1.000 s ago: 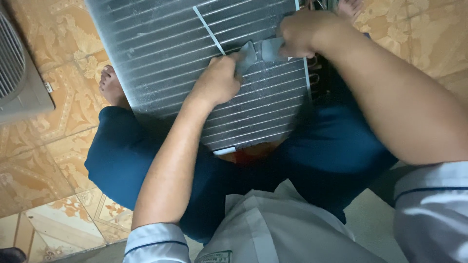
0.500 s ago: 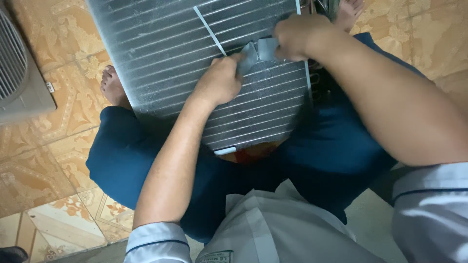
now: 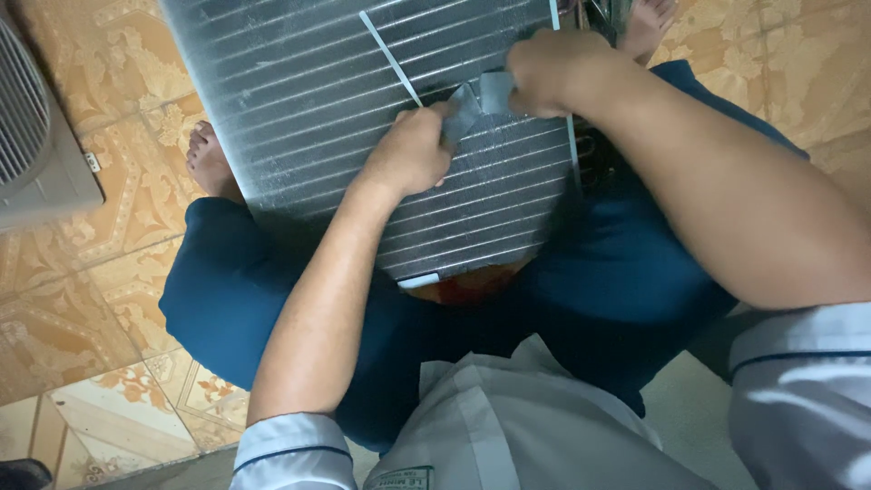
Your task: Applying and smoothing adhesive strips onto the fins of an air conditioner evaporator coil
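Fingers (image 3: 544, 86) of your right hand (image 3: 553, 77) pinching grey tape strip (image 3: 481, 98); left hand (image 3: 413, 150) fingers clamping its other end. Strip lying flat-ish on finned coil panel (image 3: 299, 100), long axis running left-right between hands, both touching.

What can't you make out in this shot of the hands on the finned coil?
Head view only:
- Coil: top cut off by the frame edge, near end hidden by the left arm.
- Grey strip: both ends covered by the left hand and right hand.
- Right fingers: curled under, out of sight.
- Grille: cropped at left.
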